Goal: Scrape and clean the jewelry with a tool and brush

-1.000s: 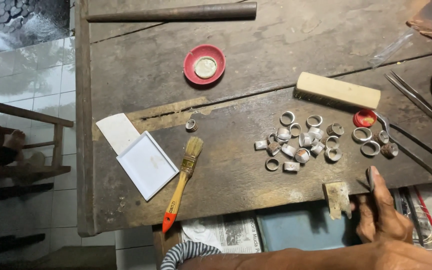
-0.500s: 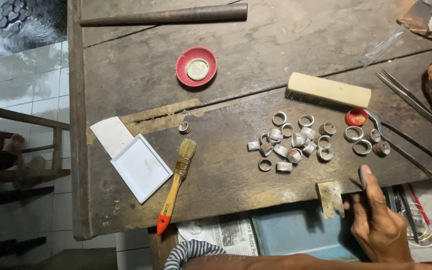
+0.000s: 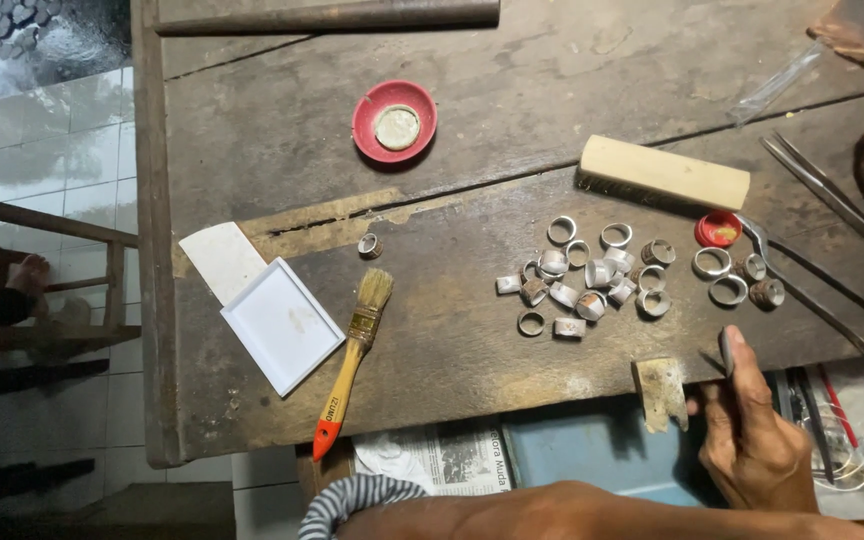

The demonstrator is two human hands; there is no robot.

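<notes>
My right hand [image 3: 752, 440] rests at the front edge of the wooden workbench [image 3: 512, 90], fingers curled around a thin dark tool [image 3: 727, 350] whose tip points up along the index finger. The thumb is beside a pale wooden peg [image 3: 660, 392] that sticks out from the bench edge. A cluster of several silver ring blanks [image 3: 592, 280] lies on the bench just above and left of the hand. A few more rings [image 3: 727, 290] lie straight above it. My left hand is out of sight.
A paintbrush with an orange handle [image 3: 352, 350] and a white square tray [image 3: 282, 325] lie at the left. A red lid [image 3: 395, 122], a cream block [image 3: 664, 172], a small red cap [image 3: 719, 229] and long tweezers [image 3: 832, 200] are further back. An open drawer [image 3: 592, 450] is below the edge.
The view has drifted slightly, so the bench sits a little further left in the frame. My right hand stays by the peg with the tool.
</notes>
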